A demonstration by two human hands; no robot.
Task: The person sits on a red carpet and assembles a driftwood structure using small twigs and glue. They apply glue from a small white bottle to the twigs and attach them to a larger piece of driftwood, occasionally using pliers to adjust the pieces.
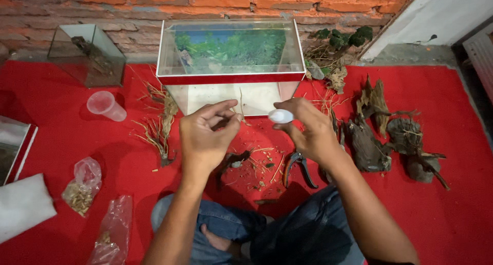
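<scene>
My left hand (pixel 208 136) pinches a thin twig (pixel 241 103); my right hand (pixel 308 131) grips a small white bottle (pixel 281 116). Judged step: gluing; next, aim the tip precisely.

Lower left: clear plastic bag of tan pellets (pixel 82 188)
Bottom left: crumpled clear plastic bag, nearly empty (pixel 112 239)

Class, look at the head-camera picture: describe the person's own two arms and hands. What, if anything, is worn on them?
Both forearms are bare; no sleeve shows on either in this view. The left hand and right hand wear no gloves, and no ring, watch or bracelet is visible. The only clothing in view is the blue denim jeans on the legs, with a bare foot tucked below.
</scene>
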